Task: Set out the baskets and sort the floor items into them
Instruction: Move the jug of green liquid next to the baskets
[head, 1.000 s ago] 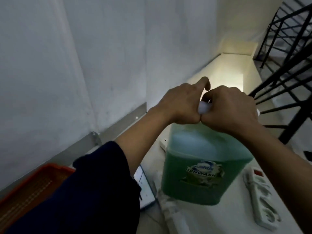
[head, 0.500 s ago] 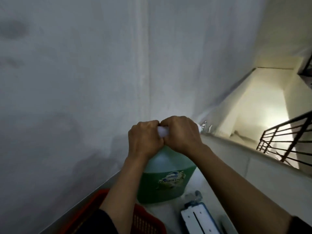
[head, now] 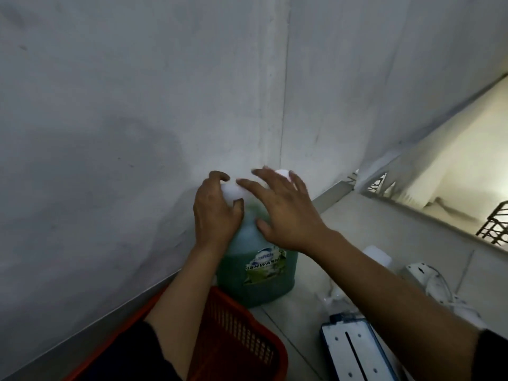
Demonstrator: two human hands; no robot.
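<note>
A big green dishwash jug (head: 258, 273) with a white handle and cap stands on the floor against the wall corner. My left hand (head: 215, 213) grips the white handle at its top. My right hand (head: 283, 210) hovers over the jug's right shoulder with its fingers spread and holds nothing. An orange mesh basket (head: 242, 342) lies just in front of the jug, under my left forearm.
A white flat device with a blue edge (head: 354, 350) lies on the floor at the lower right. White items (head: 428, 281) sit beyond my right forearm. A grey wall stands close on the left; a ledge with black railing (head: 492, 226) drops off at the right.
The jug has come down from the air onto the floor by the wall. My right hand has let go of the handle and opened; my left hand still holds it.
</note>
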